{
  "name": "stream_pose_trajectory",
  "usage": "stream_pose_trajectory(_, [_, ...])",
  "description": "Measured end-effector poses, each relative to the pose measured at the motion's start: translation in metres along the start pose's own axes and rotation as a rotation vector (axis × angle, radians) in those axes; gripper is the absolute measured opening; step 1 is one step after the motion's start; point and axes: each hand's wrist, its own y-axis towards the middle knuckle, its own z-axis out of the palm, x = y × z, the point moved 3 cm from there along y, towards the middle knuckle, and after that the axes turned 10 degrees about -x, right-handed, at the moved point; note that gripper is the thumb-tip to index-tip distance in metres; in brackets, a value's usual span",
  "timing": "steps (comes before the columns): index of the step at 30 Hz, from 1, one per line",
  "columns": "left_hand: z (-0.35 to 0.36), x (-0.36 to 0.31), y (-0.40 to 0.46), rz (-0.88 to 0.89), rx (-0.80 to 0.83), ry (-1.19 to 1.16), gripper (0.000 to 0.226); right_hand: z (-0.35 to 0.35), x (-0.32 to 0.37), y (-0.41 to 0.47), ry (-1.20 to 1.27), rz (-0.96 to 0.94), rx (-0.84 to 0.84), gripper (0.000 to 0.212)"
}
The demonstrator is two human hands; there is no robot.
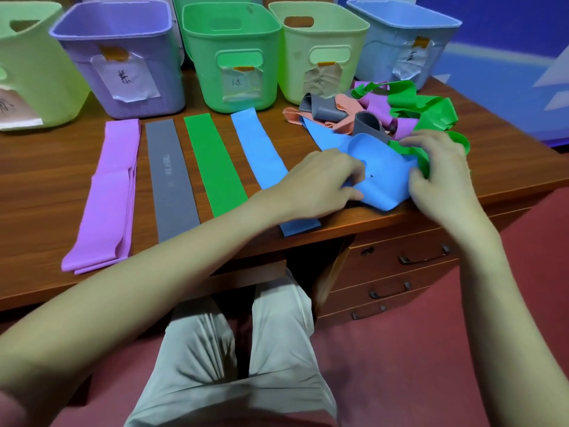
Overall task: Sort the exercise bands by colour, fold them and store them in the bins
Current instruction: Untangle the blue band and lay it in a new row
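Blue rubbery band (378, 177), crumpled, two-handed

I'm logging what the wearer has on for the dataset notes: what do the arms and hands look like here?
Both forearms are bare up to the frame edge, with no sleeves in view. The left hand and right hand wear no gloves, and no rings, watch or bracelet show. Fingers are uncovered. Below, light grey-beige trousers are visible.

Left pale-green bin (27, 66) edge-cropped
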Motion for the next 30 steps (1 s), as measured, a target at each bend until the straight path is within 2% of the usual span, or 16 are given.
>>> stream_pose_trajectory(4, [-0.010, 0.002, -0.007, -0.108, -0.027, -0.188, 0.012, 0.008, -0.008, -0.002, -0.064, 0.038, 0.185, 0.046])
stream_pose_trajectory(8, [-0.018, 0.010, -0.011, -0.123, -0.111, -0.219, 0.003, 0.008, -0.010, -0.002, -0.125, 0.065, 0.135, 0.031])
stream_pose_trajectory(10, [-0.022, 0.016, -0.009, -0.139, -0.203, -0.209, 0.003, 0.004, -0.008, 0.001, -0.114, 0.089, 0.084, 0.022])
stream_pose_trajectory(15, [-0.044, 0.035, 0.001, -0.272, -0.448, -0.383, 0.006, -0.014, 0.002, 0.018, 0.248, 0.038, -0.052, 0.014])
stream_pose_trajectory(17, [-0.056, 0.040, 0.005, -0.347, -0.527, -0.512, 0.008, -0.020, 0.013, 0.026, 0.488, 0.070, -0.022, 0.008])
stream_pose_trajectory(19, [-0.069, 0.045, 0.007, -0.410, -0.605, -0.636, 0.017, -0.023, 0.026, 0.032, 0.733, 0.120, 0.029, 0.011])
stream_pose_trajectory(23, [-0.083, 0.052, 0.006, -0.489, -0.645, -0.734, 0.026, -0.026, 0.055, 0.046, 1.137, 0.249, 0.085, 0.008])
stream_pose_trajectory(27, [-0.091, 0.062, 0.005, -0.565, -0.670, -0.816, 0.024, -0.029, 0.085, 0.064, 1.305, 0.246, 0.071, 0.005])
stream_pose_trajectory(30, [-0.097, 0.064, 0.005, -0.606, -0.641, -0.941, 0.017, -0.024, 0.093, 0.076, 1.106, 0.162, -0.031, 0.006])
